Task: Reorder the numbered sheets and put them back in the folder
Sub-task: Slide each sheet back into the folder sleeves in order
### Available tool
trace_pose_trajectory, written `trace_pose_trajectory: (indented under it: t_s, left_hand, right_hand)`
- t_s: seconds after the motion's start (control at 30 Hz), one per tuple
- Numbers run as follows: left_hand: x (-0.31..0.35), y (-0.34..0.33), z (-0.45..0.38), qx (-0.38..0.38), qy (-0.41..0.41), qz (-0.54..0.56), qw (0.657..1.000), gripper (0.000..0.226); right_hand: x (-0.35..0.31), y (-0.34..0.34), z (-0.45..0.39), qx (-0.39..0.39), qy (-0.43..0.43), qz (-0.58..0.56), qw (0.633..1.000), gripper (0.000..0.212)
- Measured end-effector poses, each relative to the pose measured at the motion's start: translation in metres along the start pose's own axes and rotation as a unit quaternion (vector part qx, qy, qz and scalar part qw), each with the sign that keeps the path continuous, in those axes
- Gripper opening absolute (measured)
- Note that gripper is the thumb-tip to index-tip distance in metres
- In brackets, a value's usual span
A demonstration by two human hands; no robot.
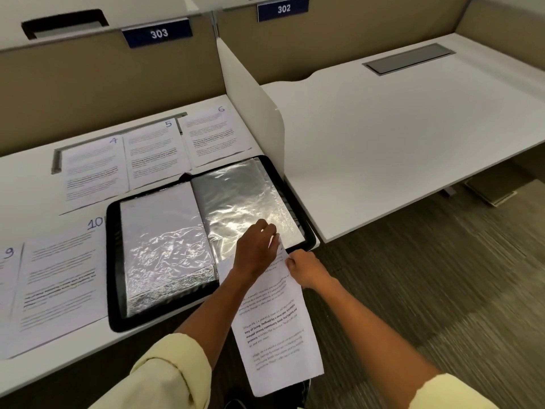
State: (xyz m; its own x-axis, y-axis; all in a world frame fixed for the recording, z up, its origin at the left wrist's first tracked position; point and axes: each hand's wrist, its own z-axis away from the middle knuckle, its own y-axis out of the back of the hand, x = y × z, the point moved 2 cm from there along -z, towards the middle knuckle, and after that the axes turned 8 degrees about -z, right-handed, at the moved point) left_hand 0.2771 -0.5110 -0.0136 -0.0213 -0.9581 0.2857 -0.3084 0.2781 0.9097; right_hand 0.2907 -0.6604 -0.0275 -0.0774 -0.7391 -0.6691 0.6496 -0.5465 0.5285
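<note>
A black folder (113,261) lies open on the desk, its clear plastic sleeves (236,196) shining. My left hand (255,252) pinches the near edge of the right-hand sleeve. My right hand (306,268) grips the right edge of a printed sheet (274,329) whose top end sits at that sleeve's opening; the rest hangs over the desk's front edge. Its number is hidden by my hands. Sheets 4 (91,169), 5 (156,152) and 6 (212,131) lie in a row behind the folder. Sheets 9 (7,278) and 10 (62,276) lie to its left.
A white divider panel (253,113) stands right beside the folder, separating this desk from the neighbouring white desk (398,128) with a grey cable hatch (408,58). Tan partition walls carry labels 303 (157,33) and 302 (283,8). Carpet floor lies at the lower right.
</note>
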Motion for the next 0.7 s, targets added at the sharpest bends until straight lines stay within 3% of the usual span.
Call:
trace_pose_trajectory:
  t_s: [0.17,0.4,0.7]
  left_hand:
    - [-0.008,-0.005,0.011,-0.039,-0.006,0.03,0.999,0.009]
    - [-0.04,-0.008,0.036,-0.075,0.013,-0.036,0.996,0.039]
    - [-0.053,-0.002,0.05,-0.065,0.048,-0.022,0.997,0.018]
  right_hand:
    - [0.01,0.008,-0.008,-0.02,-0.03,-0.097,0.995,0.031]
    - [0.028,0.003,-0.013,-0.029,-0.056,-0.244,0.968,0.032]
    - [0.028,-0.002,0.006,-0.034,-0.054,-0.364,0.929,0.03]
